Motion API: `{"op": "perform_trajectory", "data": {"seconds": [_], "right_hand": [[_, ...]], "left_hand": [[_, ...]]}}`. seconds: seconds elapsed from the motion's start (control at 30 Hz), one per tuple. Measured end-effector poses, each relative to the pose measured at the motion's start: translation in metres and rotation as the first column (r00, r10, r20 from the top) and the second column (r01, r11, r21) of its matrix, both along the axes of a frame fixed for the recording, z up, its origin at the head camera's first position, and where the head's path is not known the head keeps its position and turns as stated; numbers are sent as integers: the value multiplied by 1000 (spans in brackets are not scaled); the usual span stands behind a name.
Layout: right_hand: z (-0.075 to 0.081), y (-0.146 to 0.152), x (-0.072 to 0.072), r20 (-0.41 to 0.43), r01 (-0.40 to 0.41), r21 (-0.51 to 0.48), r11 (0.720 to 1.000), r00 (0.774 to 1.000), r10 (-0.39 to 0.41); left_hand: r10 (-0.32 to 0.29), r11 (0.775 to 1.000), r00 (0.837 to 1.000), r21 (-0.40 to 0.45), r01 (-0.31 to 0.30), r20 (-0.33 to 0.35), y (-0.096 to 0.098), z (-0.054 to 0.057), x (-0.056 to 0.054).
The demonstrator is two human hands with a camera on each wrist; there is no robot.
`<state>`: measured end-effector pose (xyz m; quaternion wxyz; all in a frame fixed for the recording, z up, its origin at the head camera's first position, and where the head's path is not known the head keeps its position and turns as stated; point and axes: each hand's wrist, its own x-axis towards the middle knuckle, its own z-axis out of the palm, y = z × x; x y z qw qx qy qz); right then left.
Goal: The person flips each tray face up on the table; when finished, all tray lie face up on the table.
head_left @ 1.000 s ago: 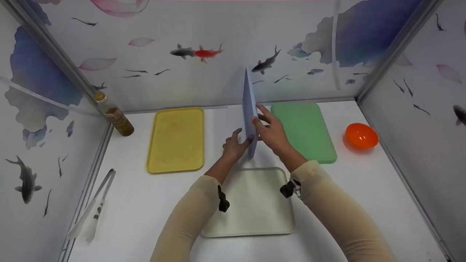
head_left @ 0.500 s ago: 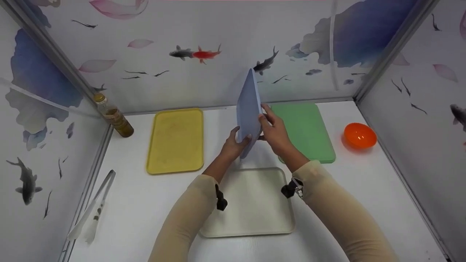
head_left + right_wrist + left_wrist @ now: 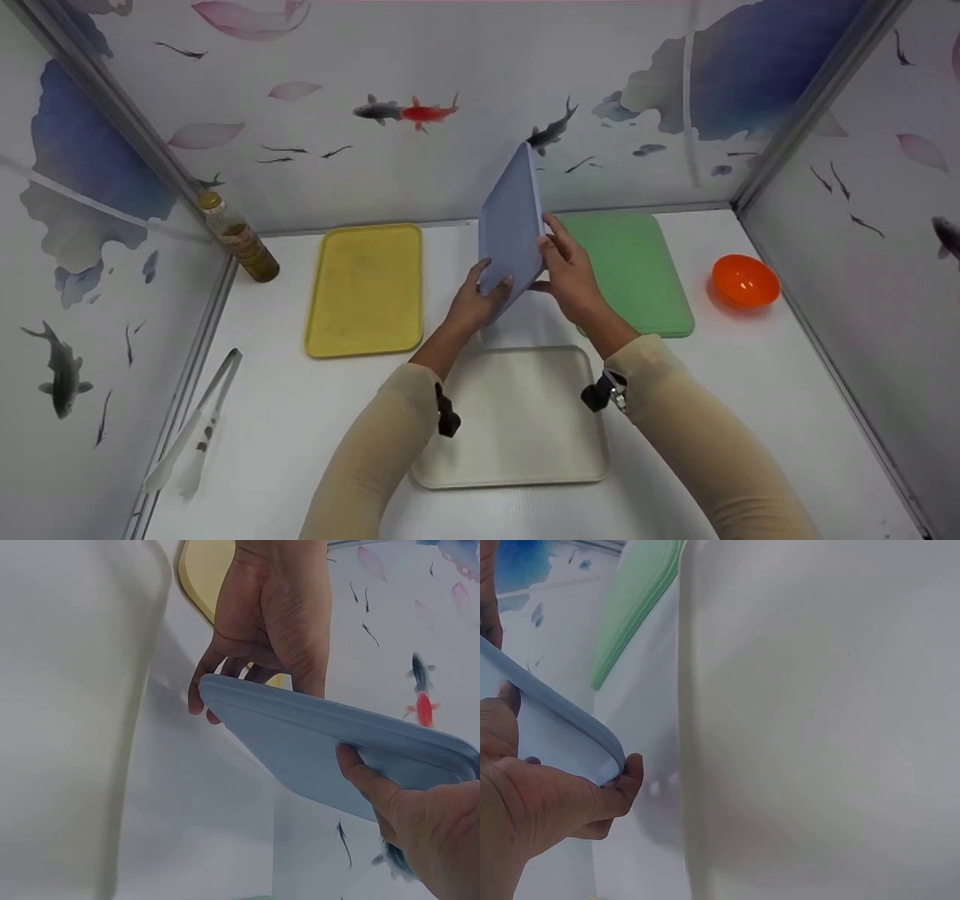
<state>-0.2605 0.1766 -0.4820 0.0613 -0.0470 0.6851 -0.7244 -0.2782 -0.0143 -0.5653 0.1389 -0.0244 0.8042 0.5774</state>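
Observation:
Both hands hold a light blue tray (image 3: 510, 217), raised on edge and tilted, with its flat face turned toward the left. My left hand (image 3: 471, 306) grips its lower near corner, thumb on the flat face; the left wrist view shows the fingers curled round that corner (image 3: 611, 757). Higher on the right-hand edge, my right hand (image 3: 574, 281) pinches the rim, its thumb lying on one face in the right wrist view (image 3: 352, 757). A cream tray (image 3: 529, 420) lies flat on the table below the forearms.
A yellow tray (image 3: 365, 289) lies left of the hands, a green tray (image 3: 634, 274) on the right, partly behind the right hand. An orange bowl (image 3: 745, 281) stands far right. At the left are an oil bottle (image 3: 240, 238) and tongs (image 3: 196, 424). Patterned walls enclose the table (image 3: 300, 450).
The blue tray has turned from nearly edge-on to show more of its flat face. The left hand has shifted slightly left with its corner; the right hand has moved slightly right.

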Motion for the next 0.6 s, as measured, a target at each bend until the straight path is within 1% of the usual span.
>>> {"op": "perform_trajectory", "data": {"seconds": [0.1, 0.17, 0.2, 0.27, 0.33, 0.4, 0.43, 0.53, 0.6], "right_hand": [[-2, 2, 1, -13, -7, -7, 1000, 1000, 7], [-3, 2, 2, -17, -9, -17, 1000, 1000, 8], [-3, 3, 2, -16, -9, -22, 1000, 1000, 9], [-5, 4, 3, -6, -7, -33, 999, 1000, 7], [-6, 4, 4, 6, -9, -36, 999, 1000, 9], [-6, 5, 4, 12, -9, -17, 1000, 1000, 9], [-6, 5, 4, 13, -7, -1, 1000, 1000, 7], [-5, 5, 3, -7, 4, 95, 995, 1000, -3], [-5, 5, 3, -50, 22, 221, 975, 999, -11]], "left_hand": [[14, 999, 999, -51, -16, -34, -4, -4, -2], [24, 992, 995, -123, -35, -97, -9, -19, -11], [28, 989, 994, -144, -44, -110, -10, -20, -12], [41, 983, 991, -175, -63, -124, -13, -19, -12], [51, 980, 989, -186, -76, -138, -16, -17, -9], [58, 984, 992, -161, -76, -111, -17, -3, 1], [63, 984, 991, -159, -81, -115, -17, -2, 3], [87, 981, 989, -163, -106, -121, -18, -1, 9], [112, 976, 986, -170, -133, -127, -19, -3, 12]]}}
